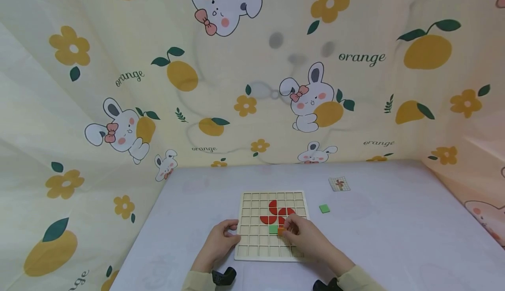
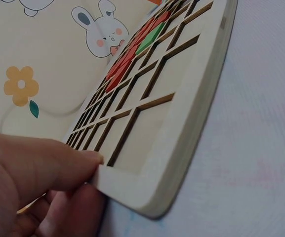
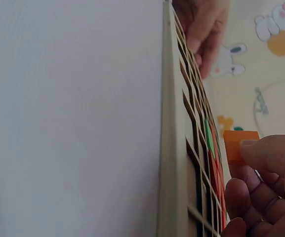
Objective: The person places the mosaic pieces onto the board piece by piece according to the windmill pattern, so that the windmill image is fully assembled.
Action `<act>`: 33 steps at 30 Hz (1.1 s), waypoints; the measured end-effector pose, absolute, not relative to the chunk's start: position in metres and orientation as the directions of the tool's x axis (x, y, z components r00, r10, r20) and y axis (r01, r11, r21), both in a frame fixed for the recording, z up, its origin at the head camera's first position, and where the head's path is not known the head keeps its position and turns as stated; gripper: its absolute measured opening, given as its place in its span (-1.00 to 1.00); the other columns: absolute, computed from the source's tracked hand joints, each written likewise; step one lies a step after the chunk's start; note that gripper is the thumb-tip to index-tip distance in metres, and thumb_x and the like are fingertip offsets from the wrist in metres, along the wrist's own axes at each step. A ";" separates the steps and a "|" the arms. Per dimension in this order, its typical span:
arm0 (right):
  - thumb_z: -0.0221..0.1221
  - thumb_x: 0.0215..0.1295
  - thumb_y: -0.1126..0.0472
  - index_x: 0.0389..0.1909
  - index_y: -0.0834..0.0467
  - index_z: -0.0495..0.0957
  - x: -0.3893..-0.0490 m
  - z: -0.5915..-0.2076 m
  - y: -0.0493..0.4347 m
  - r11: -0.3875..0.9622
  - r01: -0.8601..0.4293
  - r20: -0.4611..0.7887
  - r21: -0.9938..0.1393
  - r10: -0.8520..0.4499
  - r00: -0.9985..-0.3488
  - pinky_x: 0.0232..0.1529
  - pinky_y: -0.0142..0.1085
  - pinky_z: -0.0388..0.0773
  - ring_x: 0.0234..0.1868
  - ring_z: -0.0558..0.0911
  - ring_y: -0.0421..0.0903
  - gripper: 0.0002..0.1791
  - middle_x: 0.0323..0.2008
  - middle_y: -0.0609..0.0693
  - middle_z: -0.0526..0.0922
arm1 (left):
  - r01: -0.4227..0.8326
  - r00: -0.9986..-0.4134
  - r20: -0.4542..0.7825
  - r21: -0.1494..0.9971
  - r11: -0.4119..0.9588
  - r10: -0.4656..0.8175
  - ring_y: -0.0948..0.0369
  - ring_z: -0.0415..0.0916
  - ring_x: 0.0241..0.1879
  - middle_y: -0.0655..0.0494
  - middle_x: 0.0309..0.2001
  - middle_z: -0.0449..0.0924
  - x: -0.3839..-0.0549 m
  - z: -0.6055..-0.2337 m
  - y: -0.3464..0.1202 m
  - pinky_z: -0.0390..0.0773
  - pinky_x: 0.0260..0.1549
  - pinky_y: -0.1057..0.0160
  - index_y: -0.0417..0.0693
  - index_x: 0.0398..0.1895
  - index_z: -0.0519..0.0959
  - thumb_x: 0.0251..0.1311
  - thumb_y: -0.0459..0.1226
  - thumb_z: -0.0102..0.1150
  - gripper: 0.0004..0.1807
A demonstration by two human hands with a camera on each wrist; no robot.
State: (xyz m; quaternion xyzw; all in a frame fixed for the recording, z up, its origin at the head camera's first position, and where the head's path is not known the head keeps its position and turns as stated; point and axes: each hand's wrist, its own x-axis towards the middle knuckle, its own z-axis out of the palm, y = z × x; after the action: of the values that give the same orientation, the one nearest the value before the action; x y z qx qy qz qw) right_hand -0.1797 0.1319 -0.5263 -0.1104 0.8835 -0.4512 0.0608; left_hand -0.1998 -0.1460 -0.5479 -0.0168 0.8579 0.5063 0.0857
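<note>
A cream grid board (image 1: 252, 250) lies on the table. Several red rounded pieces (image 1: 268, 219) form a pinwheel in its cells, with a green square tile (image 1: 273, 229) just below them. My right hand (image 1: 309, 237) pinches an orange square tile (image 3: 233, 143) between thumb and fingers, above the board and beside the green tile. At the board's left edge is my left hand (image 1: 216, 243); its thumb (image 2: 90, 160) lies on the rim, and the curled fingers are against the side. Part of the red pinwheel is hidden behind my right hand in the head view.
Right of the board, a loose green square tile (image 1: 324, 208) lies on the white table cover (image 1: 378, 221). Beyond it is a small card (image 1: 339, 184) with a red pinwheel on a grid. A patterned cloth (image 1: 236, 150) with rabbits and oranges hangs behind the table.
</note>
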 end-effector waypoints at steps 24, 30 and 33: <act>0.28 0.24 0.13 -0.34 -0.06 0.49 -0.178 -0.534 0.110 0.632 -0.217 0.009 -0.744 -0.315 -0.949 -0.42 -0.34 0.39 -0.41 0.43 -0.21 -0.87 -0.45 -0.21 0.48 | -0.120 -0.985 -0.164 0.863 0.491 0.048 0.17 0.44 -0.35 0.05 -0.13 0.47 -0.200 -0.548 -0.145 0.53 -0.46 0.27 -0.15 0.12 0.53 -0.01 -0.40 0.33 -0.48; 0.30 0.20 0.12 -0.33 -0.04 0.50 -0.178 -0.537 0.110 0.638 -0.234 0.020 -0.733 -0.324 -0.946 -0.42 -0.34 0.39 -0.41 0.42 -0.22 -0.86 -0.45 -0.20 0.47 | -0.118 -0.986 -0.162 0.867 0.485 0.050 0.17 0.44 -0.35 0.04 -0.13 0.47 -0.200 -0.550 -0.145 0.53 -0.46 0.27 -0.16 0.12 0.52 0.00 -0.41 0.33 -0.48; 0.32 0.17 0.12 -0.32 -0.03 0.51 -0.178 -0.537 0.110 0.634 -0.232 0.018 -0.738 -0.325 -0.946 -0.42 -0.34 0.39 -0.42 0.42 -0.21 -0.84 -0.45 -0.19 0.46 | -0.120 -0.985 -0.164 0.864 0.490 0.047 0.17 0.43 -0.35 0.05 -0.13 0.47 -0.200 -0.550 -0.145 0.53 -0.46 0.27 -0.15 0.12 0.53 0.00 -0.40 0.33 -0.48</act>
State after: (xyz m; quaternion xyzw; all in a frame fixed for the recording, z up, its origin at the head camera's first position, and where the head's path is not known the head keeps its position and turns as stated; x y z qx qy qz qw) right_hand -0.1776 0.1099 -0.5367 -0.1542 0.9020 -0.3991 0.0582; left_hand -0.1996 -0.1453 -0.5499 -0.0211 0.8590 0.5047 0.0828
